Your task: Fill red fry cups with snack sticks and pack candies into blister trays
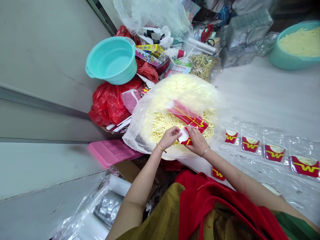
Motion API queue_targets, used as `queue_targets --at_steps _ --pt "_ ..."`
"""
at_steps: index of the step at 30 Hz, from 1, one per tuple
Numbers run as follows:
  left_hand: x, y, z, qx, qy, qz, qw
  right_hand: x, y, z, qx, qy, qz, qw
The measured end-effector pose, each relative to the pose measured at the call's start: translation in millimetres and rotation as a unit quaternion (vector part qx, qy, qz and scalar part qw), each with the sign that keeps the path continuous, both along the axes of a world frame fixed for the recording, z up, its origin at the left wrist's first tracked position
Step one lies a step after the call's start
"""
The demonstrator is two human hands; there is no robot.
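A small red and white paper fries box point(184, 136) is between my two hands, over a large clear plastic bag point(137, 128). My right hand point(197, 141) is closed round its red side. The fingers of my left hand point(171, 136) pinch at its white edge; whether anything else is in them I cannot tell. Beneath my hands the open bag holds a heap of pale yellow fry-shaped sticks point(162, 121). On these lies a sleeve of stacked red fries boxes point(193, 119) with yellow marks, partly under the bag's plastic.
Several red fries boxes in clear plastic trays point(275, 152) line the white table point(250, 90) at right. A teal basin of yellow sticks point(285, 61) stands far right; another teal basin point(110, 60) rests on red bags point(110, 103). A pink tray point(112, 151) juts out at left.
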State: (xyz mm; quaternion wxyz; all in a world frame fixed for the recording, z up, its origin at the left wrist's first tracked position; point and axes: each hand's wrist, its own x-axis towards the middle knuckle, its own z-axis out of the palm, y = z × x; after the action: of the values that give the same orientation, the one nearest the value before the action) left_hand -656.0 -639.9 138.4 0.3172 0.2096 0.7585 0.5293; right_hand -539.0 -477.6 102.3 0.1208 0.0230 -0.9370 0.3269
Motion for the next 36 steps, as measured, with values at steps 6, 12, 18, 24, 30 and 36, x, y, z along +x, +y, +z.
queue_targets --at_steps 6,12,18,24,30,36 --pt "4 -2 -24.2 -0.288 0.286 -0.15 0.901 41 -2 -29 -0.113 -0.058 -0.091 0.988" --pt "-1 -8 -52.2 -0.262 0.228 -0.077 0.935 60 2 -37 -0.156 -0.099 -0.138 0.973" --pt "-18 -16 -47.5 -0.121 0.087 0.09 0.985 47 5 -35 -0.129 -0.057 -0.129 0.982" --pt "-22 -20 -45.7 -0.01 -0.124 0.174 0.977 34 -3 -26 -0.081 -0.054 -0.088 0.991" --pt "-19 -21 -33.4 0.02 -0.183 0.203 0.962 30 -6 -25 -0.061 -0.061 -0.078 0.993" --pt "6 -5 -8.5 0.105 -0.271 0.153 0.945 15 -17 -20 -0.063 -0.064 -0.072 0.993"
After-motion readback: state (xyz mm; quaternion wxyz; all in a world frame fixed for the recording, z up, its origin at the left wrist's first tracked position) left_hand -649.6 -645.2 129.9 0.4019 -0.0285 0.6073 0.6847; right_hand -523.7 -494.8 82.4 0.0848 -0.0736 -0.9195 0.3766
